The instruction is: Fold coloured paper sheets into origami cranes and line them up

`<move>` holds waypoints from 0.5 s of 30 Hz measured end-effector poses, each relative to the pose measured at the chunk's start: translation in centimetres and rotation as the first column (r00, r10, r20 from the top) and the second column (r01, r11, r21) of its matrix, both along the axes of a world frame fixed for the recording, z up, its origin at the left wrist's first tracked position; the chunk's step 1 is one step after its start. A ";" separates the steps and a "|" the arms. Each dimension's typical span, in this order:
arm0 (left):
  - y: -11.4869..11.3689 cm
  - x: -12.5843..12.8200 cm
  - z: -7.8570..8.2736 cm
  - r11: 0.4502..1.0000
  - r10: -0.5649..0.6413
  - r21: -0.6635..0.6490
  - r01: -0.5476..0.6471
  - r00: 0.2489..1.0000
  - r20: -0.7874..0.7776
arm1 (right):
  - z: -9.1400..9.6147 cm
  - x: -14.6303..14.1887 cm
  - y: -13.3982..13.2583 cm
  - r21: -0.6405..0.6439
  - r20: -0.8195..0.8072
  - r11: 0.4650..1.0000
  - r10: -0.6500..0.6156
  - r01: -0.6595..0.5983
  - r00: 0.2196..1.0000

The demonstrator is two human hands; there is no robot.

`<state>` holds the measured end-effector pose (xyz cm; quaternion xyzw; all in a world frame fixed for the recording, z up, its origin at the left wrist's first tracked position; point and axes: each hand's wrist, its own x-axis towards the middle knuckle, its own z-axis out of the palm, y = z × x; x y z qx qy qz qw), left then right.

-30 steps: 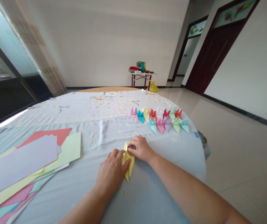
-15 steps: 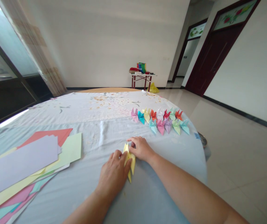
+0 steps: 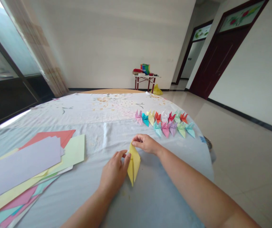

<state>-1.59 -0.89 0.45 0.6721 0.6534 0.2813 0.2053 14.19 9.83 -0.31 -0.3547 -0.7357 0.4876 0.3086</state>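
A folded yellow paper piece (image 3: 133,164), long and pointed, lies on the round table (image 3: 98,126) in front of me. My right hand (image 3: 146,143) pinches its upper tip and lifts that end off the cloth. My left hand (image 3: 114,172) rests beside the paper's left edge, fingertips pressing against it. Further back on the right stand two rows of several small folded paper cranes (image 3: 165,123) in pink, blue, yellow, red, green and purple.
A fanned pile of coloured paper sheets (image 3: 26,164) covers the table's left side. The table edge curves away on the right above a tiled floor. A small red-legged side table (image 3: 146,79) with items stands by the far wall. Dark doors are at the right.
My right hand has raised the yellow paper's top end, opening the fold wider. My left hand slid slightly off the paper to its left edge.
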 end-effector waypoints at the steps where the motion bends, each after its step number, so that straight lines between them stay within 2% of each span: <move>1: 0.2 -0.2 0.0 1.000 -0.004 -0.003 0.004 0.999 0.052 | 0.1 0.0 -0.1 -0.015 -0.034 1.000 0.001 -0.002 0.999; 8: 1.5 -1.0 0.4 1.000 -0.030 0.008 0.029 0.953 0.302 | 0.3 0.1 -0.8 -0.060 -0.210 0.998 -0.014 0.002 0.978; 13: 1.5 -0.7 1.1 0.995 0.046 -0.104 0.006 0.867 0.495 | 0.4 0.0 -1.0 -0.035 -0.194 0.998 -0.054 0.049 0.979; 15: 1.4 -0.5 1.3 0.985 0.065 -0.165 0.039 0.811 0.582 | 0.4 -0.1 -1.1 -0.015 -0.185 0.997 -0.073 0.071 0.980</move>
